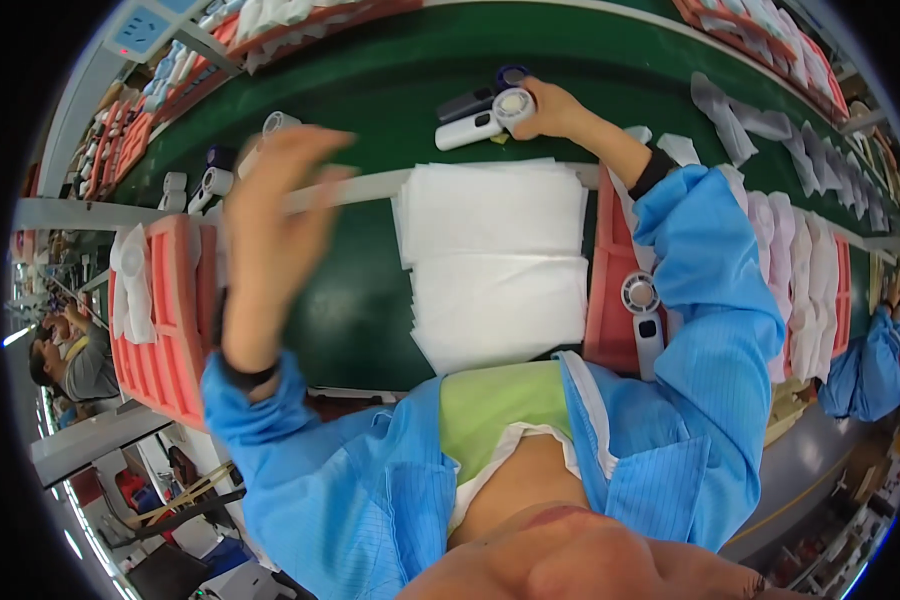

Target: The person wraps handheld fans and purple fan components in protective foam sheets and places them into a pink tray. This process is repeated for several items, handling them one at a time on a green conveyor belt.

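Right hand (553, 112) clamped on round head of white handheld fan (485, 122), lying on green belt (370, 90). Just beyond grip: dark handheld fan (480, 95), blue-ringed. Toward body from grip: stack of white foam sheets (495, 260); beside it pink foam tray (610, 300) holding one more white fan (643, 320). Left hand (270, 215) raised, blurred, fingers spread, holding nothing. Fans near grip: three.
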A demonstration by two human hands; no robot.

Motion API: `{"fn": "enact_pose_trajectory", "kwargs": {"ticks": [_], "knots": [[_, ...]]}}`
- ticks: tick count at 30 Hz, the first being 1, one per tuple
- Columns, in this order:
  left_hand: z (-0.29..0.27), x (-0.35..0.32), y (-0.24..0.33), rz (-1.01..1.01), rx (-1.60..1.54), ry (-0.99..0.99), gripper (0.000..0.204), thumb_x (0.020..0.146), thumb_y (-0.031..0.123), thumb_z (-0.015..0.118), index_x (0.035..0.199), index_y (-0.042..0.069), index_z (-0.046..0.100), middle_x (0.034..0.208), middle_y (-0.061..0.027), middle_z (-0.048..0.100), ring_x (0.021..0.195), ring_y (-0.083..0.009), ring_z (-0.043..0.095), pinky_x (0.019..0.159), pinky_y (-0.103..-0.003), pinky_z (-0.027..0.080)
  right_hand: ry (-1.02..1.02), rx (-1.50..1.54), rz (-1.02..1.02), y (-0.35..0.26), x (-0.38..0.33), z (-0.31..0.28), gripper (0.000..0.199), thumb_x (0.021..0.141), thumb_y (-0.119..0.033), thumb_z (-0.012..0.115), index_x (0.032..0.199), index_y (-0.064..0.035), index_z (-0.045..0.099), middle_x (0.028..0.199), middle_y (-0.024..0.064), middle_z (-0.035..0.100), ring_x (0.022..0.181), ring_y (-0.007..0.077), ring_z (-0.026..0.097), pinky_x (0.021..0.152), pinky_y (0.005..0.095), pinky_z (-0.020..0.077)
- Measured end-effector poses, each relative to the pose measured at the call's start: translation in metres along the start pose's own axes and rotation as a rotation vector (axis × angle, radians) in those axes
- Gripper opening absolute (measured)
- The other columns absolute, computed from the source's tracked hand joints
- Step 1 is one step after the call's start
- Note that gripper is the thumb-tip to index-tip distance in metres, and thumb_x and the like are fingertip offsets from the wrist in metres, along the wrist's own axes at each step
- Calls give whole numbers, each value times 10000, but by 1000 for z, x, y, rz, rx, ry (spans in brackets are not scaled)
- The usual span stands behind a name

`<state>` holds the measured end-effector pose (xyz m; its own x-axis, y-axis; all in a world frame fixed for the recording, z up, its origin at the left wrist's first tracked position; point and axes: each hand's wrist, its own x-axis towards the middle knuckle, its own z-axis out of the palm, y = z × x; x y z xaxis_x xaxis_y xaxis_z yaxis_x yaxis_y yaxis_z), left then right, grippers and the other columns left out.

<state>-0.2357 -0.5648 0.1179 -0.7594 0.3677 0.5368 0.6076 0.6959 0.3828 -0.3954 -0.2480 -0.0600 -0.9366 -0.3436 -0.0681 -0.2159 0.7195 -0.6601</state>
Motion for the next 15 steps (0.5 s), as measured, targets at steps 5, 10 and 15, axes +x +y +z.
{"fn": "enact_pose_trajectory", "kwargs": {"ticks": [5, 10, 15], "knots": [[158, -5, 33, -97, -344, -398, 183, 787, 174, 708, 921, 79, 626, 951, -113, 588, 864, -311, 617, 710, -387, 500, 142, -3, -144, -55, -26, -2, 663, 559, -223, 780, 1107, 17, 495, 960, 200, 627, 892, 340, 629, 798, 358, 495], [244, -14, 51, -204, -151, -475, 200, 766, 219, 731, 845, 86, 606, 915, -99, 573, 806, -308, 615, 686, -391, 499, 283, 38, -216, -80, -78, -30, 616, 577, -179, 748, 1100, 1, 478, 952, 192, 621, 872, 333, 624, 771, 371, 490], [258, -30, 49, -207, -170, -383, 182, 758, 203, 739, 807, 68, 626, 851, -88, 591, 745, -286, 617, 646, -375, 486, 367, 159, -271, -73, -109, -70, 552, 594, -145, 718, 1087, -26, 501, 934, 140, 608, 838, 257, 603, 750, 333, 484]]}}
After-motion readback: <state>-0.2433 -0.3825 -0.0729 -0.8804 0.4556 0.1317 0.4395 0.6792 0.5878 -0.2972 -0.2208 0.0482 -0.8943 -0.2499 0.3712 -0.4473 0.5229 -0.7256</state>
